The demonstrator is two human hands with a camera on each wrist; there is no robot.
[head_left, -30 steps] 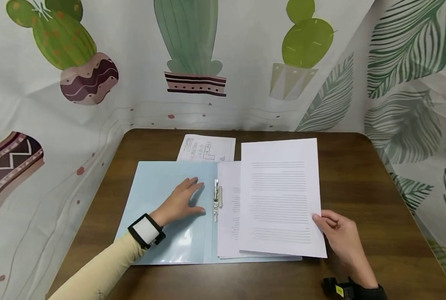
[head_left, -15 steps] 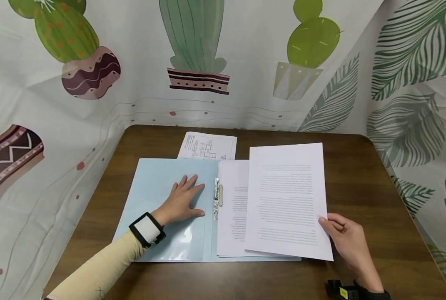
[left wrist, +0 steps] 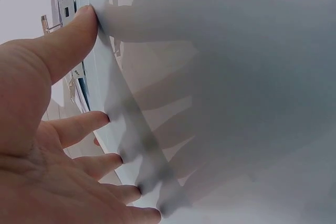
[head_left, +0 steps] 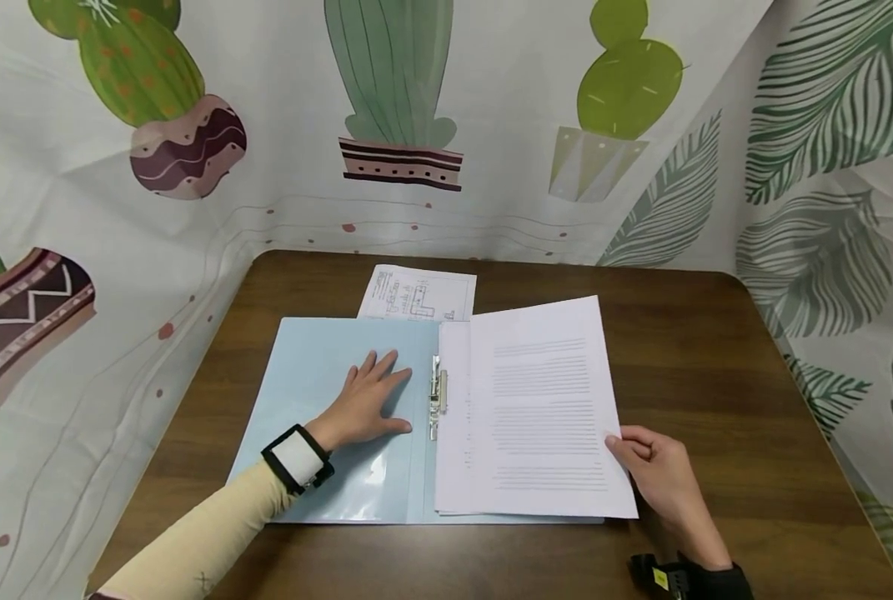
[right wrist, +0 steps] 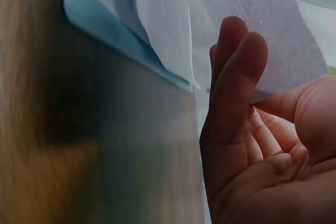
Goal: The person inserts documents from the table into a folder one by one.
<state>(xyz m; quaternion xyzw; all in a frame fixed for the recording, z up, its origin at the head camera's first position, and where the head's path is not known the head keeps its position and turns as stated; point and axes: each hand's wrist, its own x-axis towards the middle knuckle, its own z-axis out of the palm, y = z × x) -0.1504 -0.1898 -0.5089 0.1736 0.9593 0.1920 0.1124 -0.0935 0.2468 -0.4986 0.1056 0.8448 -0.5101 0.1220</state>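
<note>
A light blue folder (head_left: 326,350) lies spread on the table, a metal clip (head_left: 438,396) along its spine. My left hand (head_left: 362,407) rests on the folder's left cover with its fingers spread; in the left wrist view, the thumb and fingertips press the glossy blue surface. My right hand (head_left: 656,471) pinches the right edge of a printed sheet (head_left: 544,417) between thumb and fingers. That sheet is raised at its right side over a stack of papers (head_left: 454,367) on the folder's right half. In the right wrist view, the pinched sheet (right wrist: 283,35) stands up from the thumb.
A sheet with a line drawing (head_left: 419,293) sticks out behind the folder's top edge. The brown wooden table (head_left: 686,350) extends to both sides, and a curtain (head_left: 506,108) printed with cacti and leaves hangs along the back and sides.
The right hand has carried the printed sheet first slightly right, then left, so it now covers most of the stack near the clip. The left hand has flattened its fingers on the cover.
</note>
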